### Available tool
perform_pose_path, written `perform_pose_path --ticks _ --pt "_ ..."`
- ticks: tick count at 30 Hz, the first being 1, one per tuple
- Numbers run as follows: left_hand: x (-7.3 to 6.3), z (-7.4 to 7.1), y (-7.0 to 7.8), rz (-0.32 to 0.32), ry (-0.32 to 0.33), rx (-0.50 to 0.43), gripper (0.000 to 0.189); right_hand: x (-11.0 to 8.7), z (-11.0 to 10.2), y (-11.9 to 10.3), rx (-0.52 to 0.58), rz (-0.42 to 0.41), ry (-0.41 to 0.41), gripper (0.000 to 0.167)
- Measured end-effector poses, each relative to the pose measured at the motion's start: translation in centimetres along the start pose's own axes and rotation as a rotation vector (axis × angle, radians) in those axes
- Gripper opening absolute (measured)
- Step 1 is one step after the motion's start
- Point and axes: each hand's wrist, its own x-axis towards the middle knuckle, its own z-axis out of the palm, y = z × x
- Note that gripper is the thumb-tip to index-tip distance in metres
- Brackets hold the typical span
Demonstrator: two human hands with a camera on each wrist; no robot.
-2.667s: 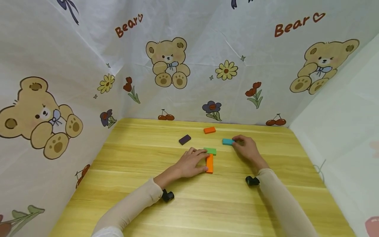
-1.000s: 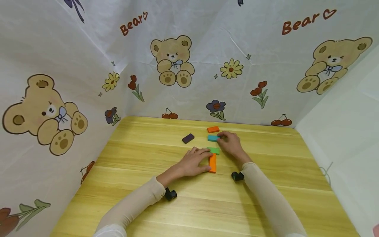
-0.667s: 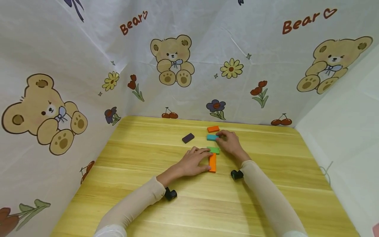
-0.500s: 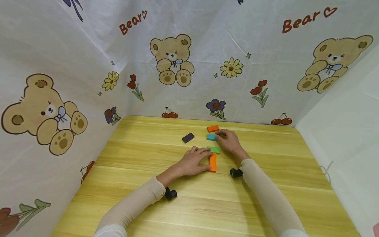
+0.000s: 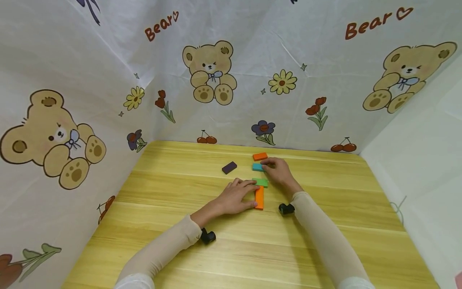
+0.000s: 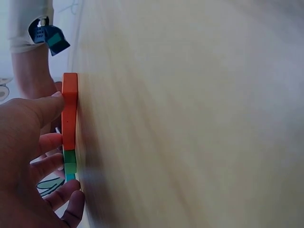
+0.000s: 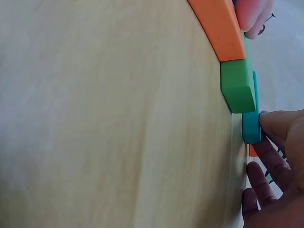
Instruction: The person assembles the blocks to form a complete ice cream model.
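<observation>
In the head view my left hand (image 5: 234, 197) lies beside an orange block (image 5: 259, 198) set lengthwise, thumb at its near end and a fingertip near its far end. A green block (image 5: 260, 182) lies crosswise at that far end, forming a T with it, and other left fingers reach its left end. Beyond the green block, my right hand (image 5: 278, 171) pinches the right end of a blue block (image 5: 257, 167) between thumb and fingers. The right wrist view shows the thumb on the side of this blue block (image 7: 251, 126), past the green block (image 7: 237, 85).
A second orange block (image 5: 260, 156) lies just beyond the blue one. To the left lies a dark purple block (image 5: 229, 167), turned at an angle. Behind the wooden table (image 5: 173, 176) hangs a white cloth (image 5: 245, 48) printed with bears. A black wrist camera (image 5: 286, 208) hangs under each sleeve.
My right hand has carried the blue block leftward from the right side to between the green and far orange blocks; lately it has barely moved. My left hand has stayed at the near orange block.
</observation>
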Motion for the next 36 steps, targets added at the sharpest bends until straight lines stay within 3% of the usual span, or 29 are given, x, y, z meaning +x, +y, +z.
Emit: perform_pose_path --ticks 23,36 --pt "-0.1 -0.2 0.3 0.002 0.001 0.009 0.060 -1.7 -0.1 -0.1 0.042 -0.029 -0.017 0.022" --pt "0.1 0.0 0.2 -0.013 -0.002 0.002 0.061 -2.3 -0.4 -0.5 0.026 -0.092 -0.040 0.020"
